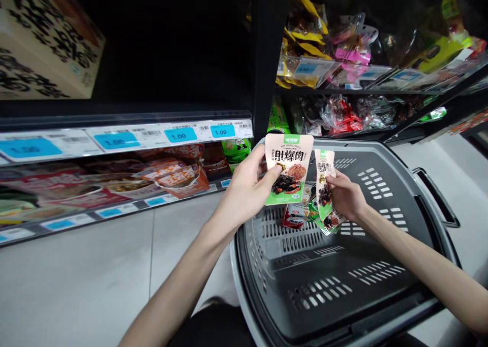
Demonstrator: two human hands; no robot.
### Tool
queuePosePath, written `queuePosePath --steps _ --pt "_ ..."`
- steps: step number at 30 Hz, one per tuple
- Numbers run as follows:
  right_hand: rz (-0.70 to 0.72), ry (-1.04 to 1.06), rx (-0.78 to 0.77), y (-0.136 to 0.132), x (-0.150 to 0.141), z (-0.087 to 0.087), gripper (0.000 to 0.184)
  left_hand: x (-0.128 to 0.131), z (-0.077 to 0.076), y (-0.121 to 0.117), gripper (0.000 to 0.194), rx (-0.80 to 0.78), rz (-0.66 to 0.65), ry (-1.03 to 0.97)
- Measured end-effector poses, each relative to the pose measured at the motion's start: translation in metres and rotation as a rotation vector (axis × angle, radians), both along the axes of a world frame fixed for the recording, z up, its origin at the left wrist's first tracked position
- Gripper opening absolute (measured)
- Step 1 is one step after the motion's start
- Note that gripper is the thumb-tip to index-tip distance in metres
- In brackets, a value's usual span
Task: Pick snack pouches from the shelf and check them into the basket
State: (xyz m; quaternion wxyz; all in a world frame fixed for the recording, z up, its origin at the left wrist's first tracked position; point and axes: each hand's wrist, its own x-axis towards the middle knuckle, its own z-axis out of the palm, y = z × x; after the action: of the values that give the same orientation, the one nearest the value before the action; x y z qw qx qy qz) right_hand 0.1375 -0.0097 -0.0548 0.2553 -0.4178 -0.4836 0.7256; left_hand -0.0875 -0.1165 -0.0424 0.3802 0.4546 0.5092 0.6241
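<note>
My left hand point(256, 184) is closed on a pink and green snack packet point(288, 171), its thumb pressed on the printed front. In my right hand point(347, 197) is a similar snack packet point(325, 184), turned so that it looks narrower. Both packets are held over a grey plastic shopping basket point(366, 265) with slotted walls. Inside the basket, below my hands, lie several small packets, among them a red and white packet point(296, 216). My right hand and its packet partly cover the things in the basket.
Dark store shelves stand ahead, with blue price tags point(181, 134) along the left edge. Packaged snacks point(179, 177) fill the low left shelf. Hanging bags point(351, 52) are at the upper right. A printed carton point(49, 42) sits upper left. Grey tiled floor point(95, 281) surrounds the basket.
</note>
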Motion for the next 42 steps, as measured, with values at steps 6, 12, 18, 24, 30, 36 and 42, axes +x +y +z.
queuePosePath --steps 6,12,18,24,30,36,42 --pt "0.006 0.013 -0.064 0.000 -0.001 0.005 0.024 0.002 -0.004 0.000 0.049 -0.021 0.044 -0.202" --pt "-0.015 -0.001 -0.073 -0.001 -0.002 0.006 0.018 -0.002 0.002 0.000 0.024 -0.043 0.131 -0.361" --pt "0.043 0.012 -0.068 0.000 0.000 0.001 0.028 -0.006 0.021 -0.010 0.044 0.005 -0.020 -0.592" --pt "0.085 0.024 -0.043 0.002 0.000 -0.006 0.030 -0.013 0.020 -0.012 0.049 0.046 -0.096 -0.551" --pt "0.098 0.014 -0.027 0.002 0.001 -0.009 0.034 -0.021 0.022 -0.011 0.060 0.004 -0.151 -0.588" --pt "0.078 0.013 -0.039 0.001 0.000 -0.007 0.033 -0.019 0.023 -0.012 0.061 0.007 -0.126 -0.587" --pt "0.066 0.019 -0.059 0.002 0.001 -0.006 0.035 -0.019 0.025 -0.011 0.063 -0.004 -0.132 -0.538"
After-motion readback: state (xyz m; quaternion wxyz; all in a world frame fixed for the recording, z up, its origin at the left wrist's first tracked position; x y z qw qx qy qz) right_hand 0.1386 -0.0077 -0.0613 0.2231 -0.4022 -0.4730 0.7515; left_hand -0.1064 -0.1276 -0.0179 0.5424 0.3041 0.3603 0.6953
